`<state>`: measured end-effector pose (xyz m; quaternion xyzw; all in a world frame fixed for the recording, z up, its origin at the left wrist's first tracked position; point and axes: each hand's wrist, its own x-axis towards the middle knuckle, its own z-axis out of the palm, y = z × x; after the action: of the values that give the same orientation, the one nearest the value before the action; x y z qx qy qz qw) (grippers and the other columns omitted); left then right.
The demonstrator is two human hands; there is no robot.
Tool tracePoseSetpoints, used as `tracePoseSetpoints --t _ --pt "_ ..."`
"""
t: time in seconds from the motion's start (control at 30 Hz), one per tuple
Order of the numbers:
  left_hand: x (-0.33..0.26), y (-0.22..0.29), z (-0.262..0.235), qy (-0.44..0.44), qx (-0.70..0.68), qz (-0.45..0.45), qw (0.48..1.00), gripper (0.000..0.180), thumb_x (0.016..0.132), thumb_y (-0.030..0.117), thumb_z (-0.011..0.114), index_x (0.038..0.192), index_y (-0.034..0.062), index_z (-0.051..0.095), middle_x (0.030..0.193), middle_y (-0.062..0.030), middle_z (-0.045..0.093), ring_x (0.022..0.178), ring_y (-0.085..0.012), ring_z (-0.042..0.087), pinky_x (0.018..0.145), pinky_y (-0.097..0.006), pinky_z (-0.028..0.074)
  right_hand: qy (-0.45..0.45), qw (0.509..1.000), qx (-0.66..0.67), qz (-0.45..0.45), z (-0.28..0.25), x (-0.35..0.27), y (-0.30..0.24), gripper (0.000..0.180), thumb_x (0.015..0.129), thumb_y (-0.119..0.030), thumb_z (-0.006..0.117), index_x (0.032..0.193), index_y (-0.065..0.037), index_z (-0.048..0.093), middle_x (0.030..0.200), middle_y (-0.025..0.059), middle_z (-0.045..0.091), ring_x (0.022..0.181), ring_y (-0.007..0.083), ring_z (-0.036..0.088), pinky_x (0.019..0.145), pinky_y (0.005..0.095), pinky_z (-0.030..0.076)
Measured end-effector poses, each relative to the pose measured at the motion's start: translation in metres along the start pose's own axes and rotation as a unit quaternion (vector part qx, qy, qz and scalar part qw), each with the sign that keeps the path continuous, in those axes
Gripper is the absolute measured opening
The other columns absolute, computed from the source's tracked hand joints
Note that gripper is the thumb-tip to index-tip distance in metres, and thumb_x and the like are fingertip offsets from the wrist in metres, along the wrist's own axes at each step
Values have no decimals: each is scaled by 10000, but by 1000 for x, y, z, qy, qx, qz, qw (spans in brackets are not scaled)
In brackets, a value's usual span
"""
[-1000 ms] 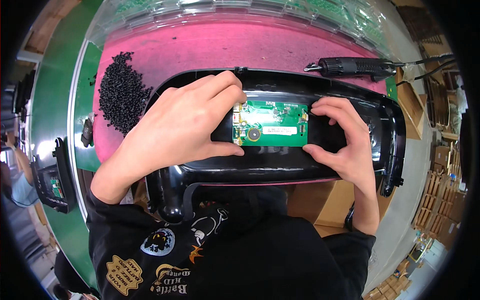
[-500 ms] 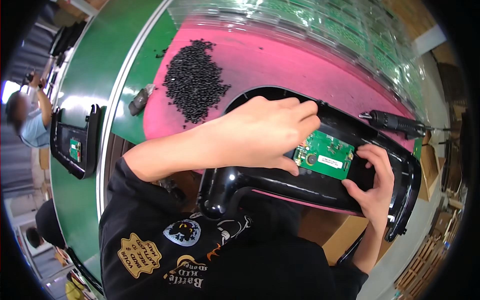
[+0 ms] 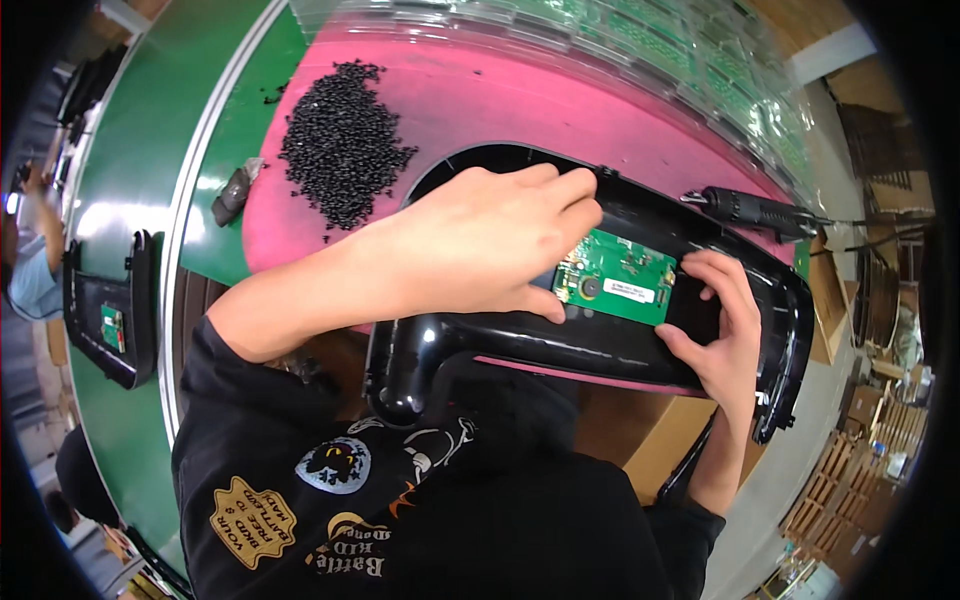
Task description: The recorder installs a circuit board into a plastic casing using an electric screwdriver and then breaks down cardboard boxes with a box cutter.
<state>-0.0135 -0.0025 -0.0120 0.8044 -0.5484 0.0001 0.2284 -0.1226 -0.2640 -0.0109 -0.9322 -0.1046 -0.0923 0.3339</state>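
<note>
A green circuit board [image 3: 622, 272] with a white label and a round dark part lies inside a long, glossy black plastic housing [image 3: 500, 350]. My left hand [image 3: 490, 240] reaches across the housing with curled fingers, its thumb by the board's lower left corner; its palm hides the board's left edge. At the opposite end, my right hand [image 3: 728, 325] has its thumb and fingers bent around the right corners of the board. Together the two hands hold the board by its ends. The housing rests on a pink mat [image 3: 450, 110].
A pile of small black screws [image 3: 342, 145] sits on the mat at the far left. A black electric screwdriver [image 3: 755, 212] lies behind the housing. Clear trays of green boards [image 3: 640, 60] line the back. Another housing [image 3: 110, 310] stands on the green table, near a person [image 3: 38, 250].
The whole scene has shifted slightly left and up in the picture. Both hands keep nearly the same place on the board.
</note>
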Motion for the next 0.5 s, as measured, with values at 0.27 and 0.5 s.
tracePoseSetpoints --t 0.27,0.5 --pt "-1 -15 -19 100 -74 -14 992 398 696 210 742 988 11 560 893 -112 586 808 -272 603 661 -352 485 110 992 35 54 -25 7 -1 513 727 -55 677 1216 -29 522 1143 84 552 979 170 533 817 285 427" --pt "-13 -80 -60 175 123 -212 953 133 743 65 648 845 -20 640 762 -165 635 716 -316 620 651 -360 488 106 966 -143 186 -130 30 107 378 915 -196 562 1274 -105 488 978 7 535 795 88 463 739 222 392"
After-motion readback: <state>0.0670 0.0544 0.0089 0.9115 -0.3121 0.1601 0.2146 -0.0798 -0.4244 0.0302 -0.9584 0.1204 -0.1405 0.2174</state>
